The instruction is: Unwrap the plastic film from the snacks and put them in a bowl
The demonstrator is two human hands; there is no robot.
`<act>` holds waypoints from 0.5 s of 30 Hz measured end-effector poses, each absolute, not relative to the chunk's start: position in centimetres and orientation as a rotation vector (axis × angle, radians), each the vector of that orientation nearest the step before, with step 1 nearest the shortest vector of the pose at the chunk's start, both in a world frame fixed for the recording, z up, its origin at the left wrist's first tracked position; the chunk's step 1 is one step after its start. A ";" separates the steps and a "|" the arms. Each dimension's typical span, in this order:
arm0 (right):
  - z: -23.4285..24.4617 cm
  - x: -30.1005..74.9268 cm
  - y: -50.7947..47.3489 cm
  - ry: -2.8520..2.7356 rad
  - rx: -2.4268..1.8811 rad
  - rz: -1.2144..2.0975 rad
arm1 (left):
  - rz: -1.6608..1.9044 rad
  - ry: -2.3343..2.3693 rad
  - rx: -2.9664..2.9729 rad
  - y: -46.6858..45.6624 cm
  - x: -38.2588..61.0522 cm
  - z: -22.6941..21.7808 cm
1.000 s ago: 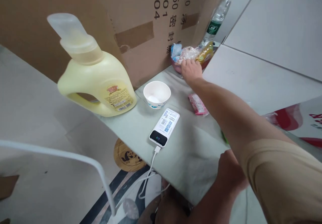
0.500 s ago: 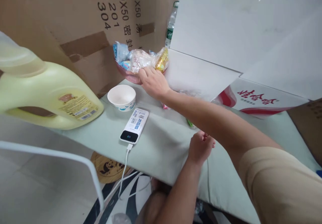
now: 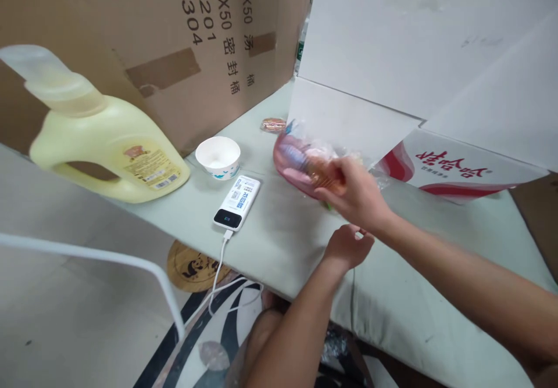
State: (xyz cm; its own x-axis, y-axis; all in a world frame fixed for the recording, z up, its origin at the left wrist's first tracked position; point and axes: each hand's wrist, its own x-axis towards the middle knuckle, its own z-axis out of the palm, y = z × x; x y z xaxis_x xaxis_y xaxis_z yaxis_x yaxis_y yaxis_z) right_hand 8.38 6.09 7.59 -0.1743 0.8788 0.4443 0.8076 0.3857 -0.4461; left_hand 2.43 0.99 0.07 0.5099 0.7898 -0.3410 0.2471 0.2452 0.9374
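Observation:
A pink plastic basket [image 3: 291, 180] stands tilted and blurred near the middle of the table, filled with wrapped snacks [image 3: 316, 153]. At its right side my right hand [image 3: 358, 195] is closed, thumb and fingers on the rim; its exact hold is smeared by motion. Just below and in front, my left hand [image 3: 350, 245] is curled closed close to the table. Whether anything sits inside its fingers is hidden. A small wrapped snack [image 3: 273, 125] lies alone behind the basket.
A white paper bowl [image 3: 218, 157] and a white power bank [image 3: 238, 203] with a cable stand to the left. Farther left is a yellow jug [image 3: 108, 150]. Cardboard [image 3: 161, 39] and a white carton [image 3: 361, 45] rise behind the green tabletop [image 3: 279, 254].
My right hand has moved right and toward me, and the basket of snacks has come with it. The wrapped snack behind now shows. My left hand stays about where it was.

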 end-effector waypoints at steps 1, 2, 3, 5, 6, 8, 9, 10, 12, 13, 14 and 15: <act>8.2 9.2 5.8 -1.892 -1.490 0.229 | 0.465 1.041 1.342 0.9 2.6 -0.2; 8.7 9.9 5.7 -1.777 -1.529 0.323 | 0.454 1.058 1.365 0.9 2.8 -0.5; 9.1 10.6 5.7 -1.662 -1.548 0.418 | 0.454 1.067 1.376 0.8 3.1 -0.8; 9.5 11.7 6.1 -1.442 -1.504 0.589 | 0.486 1.053 1.359 0.7 3.4 -1.3; 9.6 12.3 6.3 -1.343 -1.456 0.664 | 0.498 1.043 1.342 0.6 3.5 -1.5; 9.6 13.3 6.9 -1.170 -1.361 0.794 | 0.501 1.025 1.319 0.5 3.6 -1.7; 9.6 13.7 7.2 -1.093 -1.332 0.852 | 0.498 1.020 1.317 0.5 3.6 -1.8; 9.8 14.1 7.4 -1.019 -1.314 0.906 | 0.496 1.020 1.317 0.5 3.5 -1.8; 10.4 14.8 7.7 -0.864 -1.294 0.986 | 0.499 1.033 1.313 0.7 3.4 -1.7; 10.9 15.0 7.7 -0.785 -1.279 1.011 | 0.505 1.042 1.315 0.8 3.3 -1.6; 11.5 15.2 7.6 -0.713 -1.259 1.027 | 0.505 1.052 1.318 1.0 3.2 -1.5; 12.1 15.3 7.3 -0.654 -1.234 1.031 | 0.503 1.064 1.317 1.1 3.1 -1.3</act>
State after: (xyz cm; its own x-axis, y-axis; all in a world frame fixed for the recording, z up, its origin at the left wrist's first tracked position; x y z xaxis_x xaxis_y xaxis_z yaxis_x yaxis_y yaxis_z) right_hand 15.33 7.27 12.12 0.4238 0.8977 -0.1202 -0.2741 0.0007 -0.9617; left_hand 3.11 1.11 -1.33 0.4697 0.8157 -0.3377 0.2572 0.2395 0.9362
